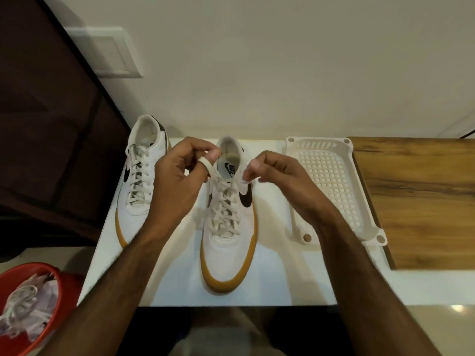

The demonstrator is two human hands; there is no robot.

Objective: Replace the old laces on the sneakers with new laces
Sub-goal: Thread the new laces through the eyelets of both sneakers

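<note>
Laces of the right-hand sneaker (228,214) are in both hands, and this seems to be the reason the shoe stands in the middle of the white table (272,273), toe toward the person: the eyelets are then directly under the fingers. The left hand (177,176) pinches one lace end (209,167) between thumb and curled fingers, with the lace going over a finger, while the right hand (277,173) pinches the other lace end (246,179) in the same way. Both ends are held up and apart just above the shoe opening, so I judge that a knot is being tied or loosened; which one, I cannot tell. The sneaker lies below and between the two hands, its tongue just under the fingertips. The second sneaker (140,181) stands just beside the left hand, on its outer side, fully laced. A white perforated tray (331,181) lies beyond the right hand, near its wrist. A red bowl (57,286) with loose laces (21,301) stands well apart, behind the left forearm.
</note>
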